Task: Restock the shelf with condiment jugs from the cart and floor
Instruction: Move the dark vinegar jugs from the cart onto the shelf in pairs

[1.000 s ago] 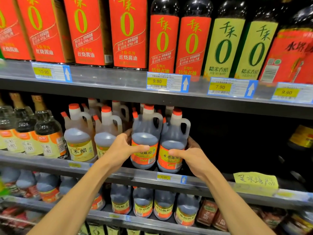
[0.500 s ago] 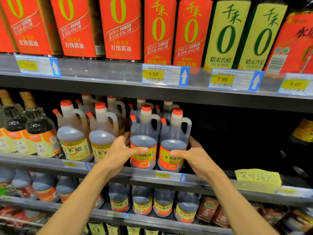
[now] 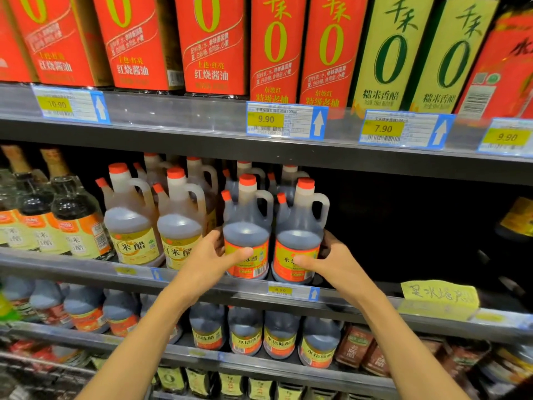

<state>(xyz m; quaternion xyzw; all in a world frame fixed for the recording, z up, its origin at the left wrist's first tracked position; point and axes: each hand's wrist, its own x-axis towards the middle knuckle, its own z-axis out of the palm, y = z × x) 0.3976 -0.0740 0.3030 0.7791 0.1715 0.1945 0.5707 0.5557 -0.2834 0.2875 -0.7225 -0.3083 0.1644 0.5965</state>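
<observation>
On the middle shelf (image 3: 86, 262), near its front edge, two dark jugs stand upright and side by side, each with a red cap, a side handle and a red-and-yellow label. The left hand (image 3: 208, 262) wraps the left jug (image 3: 246, 235) low on its body: the thumb lies across the label front, and the fingers (image 3: 215, 236) curl round the jug's left side, their tips lost behind it. The right hand (image 3: 336, 262) mirrors this on the right jug (image 3: 298, 238), thumb pressed on the label, fingers reaching round the right flank into shadow. Both forearms rise from the lower edge of the view, bare, converging toward the jugs.

More dark jugs stand behind the pair, only their caps and handles showing. To the right the shelf is black and hard to read; a yellow handwritten tag (image 3: 438, 297) hangs at its edge, the writing partly unclear. Left of the held jugs stand two pale jugs (image 3: 157, 226), then glass bottles (image 3: 72, 215) cut off by the frame. A price tag (image 3: 292, 291) sits just below the right jug, its digits blurred. Tall bottles (image 3: 274, 47) above are cropped at the top. Lower shelves are blurred.
</observation>
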